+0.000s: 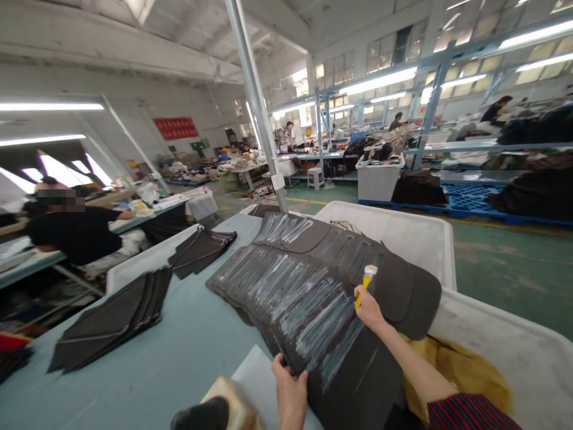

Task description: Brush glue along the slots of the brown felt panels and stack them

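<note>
My right hand (370, 309) is closed round the yellow handle of a brush (369, 273), its pale bristles pointing up and away. Beneath it spreads a fanned stack of dark grey-brown sheets (380, 364), streaked with whitish wet-looking glue (308, 322). At the near left edge of the stack, my left hand (290, 385) pinches the border of a dark sheet between thumb and fingers. A white sheet (255, 373) lies partly under that edge. In front of me at the bottom stands a yellowed container (244, 406) with a dark part on top.
Two piles of dark cut pieces (111, 322) (201, 251) lie on the pale blue table (188, 334). White bins (403, 221) stand beyond and to the right, with yellow cloth (456, 364) near my right arm. A metal pole (259, 101) rises at the far edge. A co-worker (80, 230) sits left.
</note>
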Action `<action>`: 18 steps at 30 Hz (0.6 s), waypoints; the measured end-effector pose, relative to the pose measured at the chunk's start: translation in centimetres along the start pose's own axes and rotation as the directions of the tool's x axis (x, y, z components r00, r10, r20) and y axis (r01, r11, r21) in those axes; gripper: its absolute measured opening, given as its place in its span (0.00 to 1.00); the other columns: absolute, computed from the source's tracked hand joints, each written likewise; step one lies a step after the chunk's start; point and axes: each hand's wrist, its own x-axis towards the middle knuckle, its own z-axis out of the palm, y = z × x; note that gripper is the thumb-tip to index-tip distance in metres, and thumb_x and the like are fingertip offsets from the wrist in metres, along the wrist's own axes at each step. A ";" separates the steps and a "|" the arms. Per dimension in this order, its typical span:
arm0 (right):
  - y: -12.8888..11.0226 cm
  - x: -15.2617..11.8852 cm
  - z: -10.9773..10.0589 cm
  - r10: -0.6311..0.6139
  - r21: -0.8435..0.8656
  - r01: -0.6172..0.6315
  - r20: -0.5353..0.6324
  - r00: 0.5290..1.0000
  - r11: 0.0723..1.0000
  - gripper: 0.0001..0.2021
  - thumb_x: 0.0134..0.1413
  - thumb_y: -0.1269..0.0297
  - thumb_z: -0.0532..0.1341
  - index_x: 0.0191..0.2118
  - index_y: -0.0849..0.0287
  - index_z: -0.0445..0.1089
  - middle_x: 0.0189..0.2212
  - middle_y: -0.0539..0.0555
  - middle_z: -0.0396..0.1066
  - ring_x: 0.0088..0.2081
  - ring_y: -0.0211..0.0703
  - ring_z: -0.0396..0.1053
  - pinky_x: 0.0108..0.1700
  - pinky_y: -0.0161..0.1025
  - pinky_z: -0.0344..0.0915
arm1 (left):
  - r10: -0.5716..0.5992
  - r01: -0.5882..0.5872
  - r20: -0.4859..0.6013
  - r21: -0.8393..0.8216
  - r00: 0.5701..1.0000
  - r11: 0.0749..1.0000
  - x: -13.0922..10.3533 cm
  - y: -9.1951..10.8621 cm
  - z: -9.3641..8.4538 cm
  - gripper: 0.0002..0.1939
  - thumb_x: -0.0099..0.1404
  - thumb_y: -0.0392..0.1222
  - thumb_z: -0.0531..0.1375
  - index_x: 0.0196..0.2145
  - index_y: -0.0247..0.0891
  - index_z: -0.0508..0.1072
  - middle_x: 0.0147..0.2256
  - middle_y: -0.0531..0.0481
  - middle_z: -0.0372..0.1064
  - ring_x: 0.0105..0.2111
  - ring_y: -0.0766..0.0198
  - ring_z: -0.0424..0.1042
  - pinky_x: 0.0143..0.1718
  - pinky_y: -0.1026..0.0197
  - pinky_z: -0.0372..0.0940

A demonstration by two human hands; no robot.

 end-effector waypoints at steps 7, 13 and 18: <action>-0.4 2.0 0.2 -0.053 0.067 0.057 -0.066 0.996 0.996 0.11 0.42 0.73 0.52 0.35 0.55 0.55 0.30 0.48 0.61 0.29 0.39 0.61 0.31 0.33 0.52 | 0.053 -0.053 -0.065 0.000 0.996 0.999 0.1 -0.8 0.4 0.34 0.52 0.38 0.60 0.54 0.39 0.49 0.30 0.53 0.66 0.26 0.63 0.71 0.31 0.59 0.67; -3.0 5.8 1.4 -0.030 0.028 0.032 -0.073 0.997 0.999 0.13 0.40 0.75 0.51 0.36 0.56 0.59 0.31 0.51 0.62 0.32 0.42 0.61 0.34 0.35 0.52 | 0.108 -0.086 -0.131 0.160 0.985 0.983 1.5 1.2 0.3 0.35 0.53 0.40 0.60 0.55 0.36 0.48 0.36 0.47 0.65 0.32 0.60 0.71 0.37 0.55 0.68; -2.4 5.7 3.7 0.000 -0.017 -0.003 -0.169 0.986 1.000 0.15 0.38 0.75 0.53 0.36 0.56 0.61 0.35 0.54 0.64 0.42 0.49 0.59 0.41 0.41 0.54 | 0.184 -0.091 -0.275 0.319 0.944 0.943 2.1 0.8 -0.8 0.26 0.55 0.41 0.59 0.49 0.36 0.55 0.39 0.46 0.62 0.36 0.60 0.69 0.42 0.53 0.66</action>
